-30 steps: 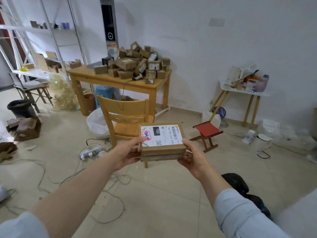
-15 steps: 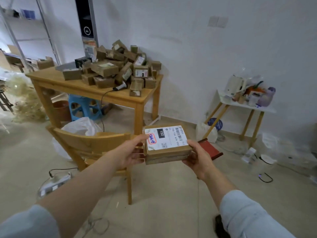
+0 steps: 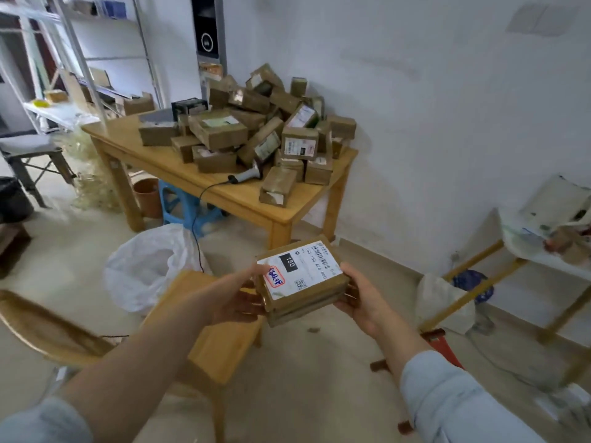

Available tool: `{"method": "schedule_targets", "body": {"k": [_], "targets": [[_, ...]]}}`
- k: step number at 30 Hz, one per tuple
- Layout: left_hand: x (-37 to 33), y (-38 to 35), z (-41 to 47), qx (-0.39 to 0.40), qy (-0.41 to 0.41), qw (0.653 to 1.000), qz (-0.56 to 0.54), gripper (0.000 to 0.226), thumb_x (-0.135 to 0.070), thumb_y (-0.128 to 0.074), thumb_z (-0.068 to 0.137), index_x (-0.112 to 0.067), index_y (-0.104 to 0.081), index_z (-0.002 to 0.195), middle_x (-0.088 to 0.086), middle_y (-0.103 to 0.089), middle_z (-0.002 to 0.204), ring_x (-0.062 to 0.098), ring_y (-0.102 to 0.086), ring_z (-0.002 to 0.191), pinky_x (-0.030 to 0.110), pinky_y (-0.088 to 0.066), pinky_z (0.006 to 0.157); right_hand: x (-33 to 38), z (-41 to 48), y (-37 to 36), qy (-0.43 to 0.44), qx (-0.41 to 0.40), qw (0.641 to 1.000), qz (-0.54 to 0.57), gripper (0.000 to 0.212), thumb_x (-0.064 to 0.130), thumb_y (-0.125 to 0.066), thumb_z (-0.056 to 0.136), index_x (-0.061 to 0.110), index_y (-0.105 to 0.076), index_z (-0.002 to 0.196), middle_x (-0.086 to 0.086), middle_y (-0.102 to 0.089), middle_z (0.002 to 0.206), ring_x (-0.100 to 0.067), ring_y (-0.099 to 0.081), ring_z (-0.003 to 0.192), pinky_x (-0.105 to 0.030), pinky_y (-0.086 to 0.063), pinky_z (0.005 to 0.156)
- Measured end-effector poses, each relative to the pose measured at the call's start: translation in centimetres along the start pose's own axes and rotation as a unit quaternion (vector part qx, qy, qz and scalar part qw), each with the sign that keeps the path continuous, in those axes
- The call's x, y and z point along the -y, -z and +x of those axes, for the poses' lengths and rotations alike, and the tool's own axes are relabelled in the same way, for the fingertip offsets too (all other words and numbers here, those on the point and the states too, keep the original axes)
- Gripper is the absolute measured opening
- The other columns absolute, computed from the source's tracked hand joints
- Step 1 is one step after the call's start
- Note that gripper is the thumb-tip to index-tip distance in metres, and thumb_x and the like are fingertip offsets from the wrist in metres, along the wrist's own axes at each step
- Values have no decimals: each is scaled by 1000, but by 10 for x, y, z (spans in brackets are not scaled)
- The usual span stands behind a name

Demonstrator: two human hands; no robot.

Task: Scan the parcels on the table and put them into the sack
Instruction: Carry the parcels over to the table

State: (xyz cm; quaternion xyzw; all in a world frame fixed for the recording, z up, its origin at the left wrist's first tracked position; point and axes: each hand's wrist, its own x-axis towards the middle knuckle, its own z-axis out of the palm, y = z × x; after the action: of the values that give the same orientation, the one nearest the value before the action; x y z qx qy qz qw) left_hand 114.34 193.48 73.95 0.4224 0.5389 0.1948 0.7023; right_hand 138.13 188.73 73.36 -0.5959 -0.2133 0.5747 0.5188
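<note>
Table point(image 3: 179, 164) and sack point(image 3: 144, 266) sit nearer than half a second ago. My left hand point(image 3: 238, 300) and right hand point(image 3: 361, 302) still clasp one labelled parcel point(image 3: 300, 276) by its ends, in the air above one chair point(image 3: 220, 330). One scanner point(image 3: 246, 174) lies on the table. I cannot count the heaped parcels point(image 3: 249, 135) with certainty.

chair back point(image 3: 48, 327) blurred, side table point(image 3: 519, 241) half beyond the right edge, parcel point(image 3: 300, 276) label's fine print unreadable
</note>
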Motion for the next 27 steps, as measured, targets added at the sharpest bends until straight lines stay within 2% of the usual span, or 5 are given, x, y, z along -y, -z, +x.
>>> {"method": "schedule_targets", "body": {"k": [3,9,12,18,27], "targets": [[-32,17,45,-55,-10,997,-51,54,-52,-70,72,-9,-60,104,8,-71,77,25,-68,75,38,-51,86,34,74,-18,-8,26,999,-22,30,43,-65,85,15,-69,98,-4,-67,90,-18,-61,84,-31,-50,75],[-73,73,125,-201,-19,968,-149,44,-55,-57,84,-13,-56,99,7,-63,87,25,-66,76,35,-51,76,81,201,-61,-15,56,995,-84,34,39,-64,86,10,-68,103,-5,-65,91,-20,-61,90,-32,-50,81],[-94,94,165,-245,-14,952,-181,45,-56,-56,84,-13,-54,97,6,-62,86,24,-65,73,33,-50,70,96,253,-78,-19,54,994,-98,27,33,-65,87,9,-68,99,-6,-64,83,-17,-61,79,-28,-49,68],[-133,119,225,-307,-5,915,-262,55,-54,-59,83,-9,-52,114,9,-58,91,25,-61,76,33,-49,66,135,336,-108,-25,65,988,-138,17,26,-67,86,10,-69,91,-7,-67,82,-20,-63,80,-33,-52,75],[-186,141,291,-390,-47,859,-329,66,-54,-59,83,-11,-49,133,9,-58,114,24,-62,87,37,-46,88,190,449,-154,16,167,954,-248,9,22,-64,88,14,-65,87,-6,-64,85,-21,-59,84,-38,-51,87]]}}
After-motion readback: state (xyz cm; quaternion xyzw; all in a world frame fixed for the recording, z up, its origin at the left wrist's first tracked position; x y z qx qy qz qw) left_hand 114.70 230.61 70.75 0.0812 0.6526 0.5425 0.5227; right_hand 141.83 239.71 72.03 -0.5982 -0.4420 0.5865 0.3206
